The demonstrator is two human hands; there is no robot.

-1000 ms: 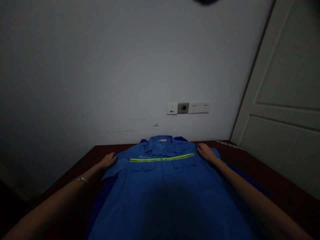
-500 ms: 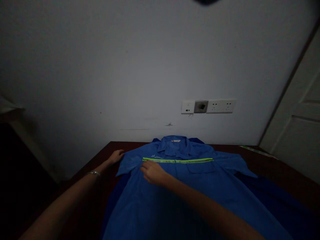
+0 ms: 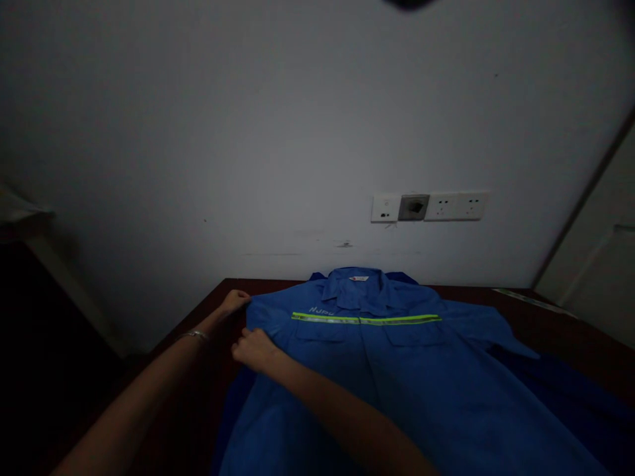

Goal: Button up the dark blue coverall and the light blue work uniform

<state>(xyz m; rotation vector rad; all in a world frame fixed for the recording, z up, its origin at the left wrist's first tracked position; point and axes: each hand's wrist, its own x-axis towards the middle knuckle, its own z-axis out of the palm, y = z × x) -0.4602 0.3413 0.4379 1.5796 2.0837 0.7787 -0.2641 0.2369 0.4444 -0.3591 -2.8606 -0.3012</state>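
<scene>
A light-blue short-sleeved shirt [image 3: 317,370] lies spread face up, collar toward the wall, with a yellow-green and silver reflective strip [image 3: 367,320] across its chest. My left hand [image 3: 235,301], a bracelet on its wrist, pinches the upper outer corner of the sleeve on the left. Just below it, my right hand [image 3: 254,350] is closed at the lower corner of the same sleeve, its forearm crossing the shirt front. The fingertips of the right hand are partly hidden. Beneath the shirt, a darker blue garment [image 3: 560,390] shows at both sides and behind the collar.
The garments lie on a dark reddish-brown table [image 3: 198,330] that meets a pale wall [image 3: 297,132]. Sockets and switches [image 3: 429,207] are set in the wall above the collar. A thin printed strip [image 3: 533,303] lies at the back right, near a white door [image 3: 595,264].
My right hand has moved left from the chest strip to the sleeve's lower corner. My left hand has shifted only slightly at the sleeve. The view has turned a little left.
</scene>
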